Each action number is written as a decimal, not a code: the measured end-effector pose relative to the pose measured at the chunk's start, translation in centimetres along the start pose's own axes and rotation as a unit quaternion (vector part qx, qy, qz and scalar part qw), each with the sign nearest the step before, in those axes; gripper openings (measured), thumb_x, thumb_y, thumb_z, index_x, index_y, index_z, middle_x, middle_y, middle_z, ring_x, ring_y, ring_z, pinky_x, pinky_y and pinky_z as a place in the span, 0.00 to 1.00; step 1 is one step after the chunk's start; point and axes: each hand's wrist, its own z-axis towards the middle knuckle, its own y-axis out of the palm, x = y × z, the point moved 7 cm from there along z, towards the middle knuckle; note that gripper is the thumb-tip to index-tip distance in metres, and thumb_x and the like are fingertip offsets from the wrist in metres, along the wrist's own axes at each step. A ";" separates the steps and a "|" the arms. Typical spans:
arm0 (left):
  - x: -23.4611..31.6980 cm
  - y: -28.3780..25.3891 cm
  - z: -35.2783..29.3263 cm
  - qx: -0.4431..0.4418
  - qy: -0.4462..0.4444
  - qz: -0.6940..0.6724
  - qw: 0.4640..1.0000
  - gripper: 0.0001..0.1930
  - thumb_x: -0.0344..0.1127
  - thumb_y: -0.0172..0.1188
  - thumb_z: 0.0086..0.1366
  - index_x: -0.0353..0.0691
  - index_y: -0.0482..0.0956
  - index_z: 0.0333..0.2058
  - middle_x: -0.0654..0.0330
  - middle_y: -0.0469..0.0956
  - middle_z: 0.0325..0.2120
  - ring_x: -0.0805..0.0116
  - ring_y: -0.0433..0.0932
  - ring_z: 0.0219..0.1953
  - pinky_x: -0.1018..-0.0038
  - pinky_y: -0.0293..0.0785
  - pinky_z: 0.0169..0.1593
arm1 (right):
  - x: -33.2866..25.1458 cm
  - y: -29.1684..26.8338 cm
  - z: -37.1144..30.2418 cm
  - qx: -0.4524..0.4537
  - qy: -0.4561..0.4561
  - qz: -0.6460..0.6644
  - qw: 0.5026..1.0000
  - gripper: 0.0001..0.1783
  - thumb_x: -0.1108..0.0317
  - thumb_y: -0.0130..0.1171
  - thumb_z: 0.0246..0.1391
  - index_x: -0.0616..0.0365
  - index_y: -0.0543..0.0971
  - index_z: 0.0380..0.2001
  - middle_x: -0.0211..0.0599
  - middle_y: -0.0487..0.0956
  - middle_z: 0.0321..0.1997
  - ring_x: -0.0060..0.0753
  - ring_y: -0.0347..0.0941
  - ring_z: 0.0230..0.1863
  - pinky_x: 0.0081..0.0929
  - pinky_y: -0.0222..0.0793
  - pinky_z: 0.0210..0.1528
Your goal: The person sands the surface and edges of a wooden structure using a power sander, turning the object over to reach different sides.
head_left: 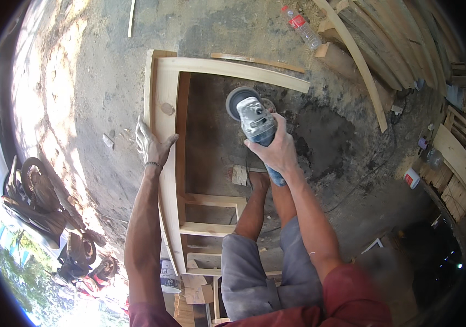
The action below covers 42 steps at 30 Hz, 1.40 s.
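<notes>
- Ground [216, 35]: bare, dusty, stained dark in patches. It carries everything, probably because long wood is easier to lay out down here.
- Wooden frame [168, 87]: flat below me, long board running away from me on my left, top rail [233, 68] across the far end, shorter rungs [206, 229] nearer my knees. Laid this way, the long board sits within reach of both arms.
- Plank stack [388, 46]: far right, well apart from the frame, likely parked there to leave working room.
- My legs [252, 210]: right of the long board, so I can lean over it.
- Sander [257, 122]: over the open middle of the frame, round pad [234, 101] pointing away from me, beside the top rail in this view. Can't tell its height or whether it's spinning.
- Right hand [276, 150]: wrapped around the sander's body, thumb on the near side; looks like a grip for one-handed control.
- Left hand [154, 144]: unclenched, fingers spread along the board's outer edge, thumb reaching over its face. Probably bracing; pressure can't be judged.
- Bucket [169, 277]: white, near the frame's close end, outside it.
- Bottle [304, 30]: clear, lying past the top rail, out of the sander's way.
</notes>
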 end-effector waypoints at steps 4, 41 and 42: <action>0.3 0.4 -0.1 0.002 -0.005 0.011 1.000 0.68 0.56 0.79 0.48 0.36 0.39 0.75 0.41 0.51 0.70 0.39 0.51 0.72 0.47 0.50 0.74 | 2.3 7.7 1.7 -0.049 0.041 0.025 0.998 0.55 0.50 0.77 0.43 0.61 0.57 0.66 0.63 0.79 0.52 0.61 0.79 0.54 0.46 0.72 0.59; 0.1 1.3 0.2 0.010 0.056 0.001 0.998 0.67 0.58 0.77 0.51 0.29 0.38 0.73 0.27 0.50 0.69 0.31 0.49 0.72 0.45 0.45 0.73 | 1.0 21.4 17.3 0.129 -0.010 0.097 0.987 0.51 0.51 0.67 0.53 0.62 0.48 0.68 0.70 0.80 0.44 0.73 0.79 0.46 0.56 0.76 0.50; 0.0 1.3 0.2 0.009 0.052 0.007 0.999 0.67 0.58 0.76 0.51 0.29 0.38 0.73 0.27 0.50 0.69 0.31 0.48 0.72 0.45 0.45 0.74 | 1.1 21.7 16.9 0.120 -0.010 0.087 0.989 0.51 0.52 0.67 0.53 0.60 0.48 0.69 0.70 0.81 0.44 0.73 0.79 0.46 0.56 0.75 0.50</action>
